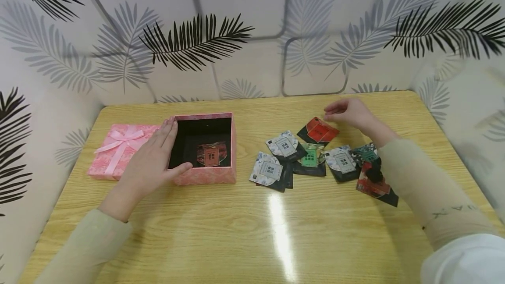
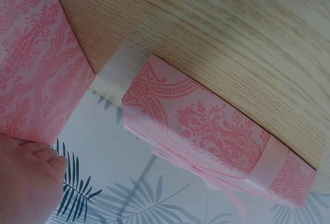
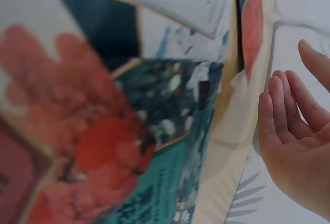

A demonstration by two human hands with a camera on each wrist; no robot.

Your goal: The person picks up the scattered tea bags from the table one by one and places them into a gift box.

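Note:
My left hand (image 1: 151, 159) rests along the left side of an open pink patterned gift box (image 1: 205, 176), fingers straight and thumb reaching across the near edge. Inside the black-lined box lies one dark red tea bag packet (image 1: 211, 156). In the left wrist view, the fingers (image 2: 44, 154) lie against the box wall (image 2: 41, 64). Over by the far right, my right hand (image 1: 351, 113) hovers just beyond a red and black tea packet (image 1: 318, 130). Its fingers are loosely bent with nothing between them, and the right wrist view shows the palm (image 3: 304, 146) bare.
A pink lid (image 1: 123, 148) with a ribbon bow sits left of the box. Several tea packets, including a green one (image 1: 310, 160) and white ones (image 1: 272, 170), lie overlapping right of the box. Under my right forearm is a red packet (image 1: 375, 187). Leaf-patterned fabric (image 1: 252, 56) borders the table.

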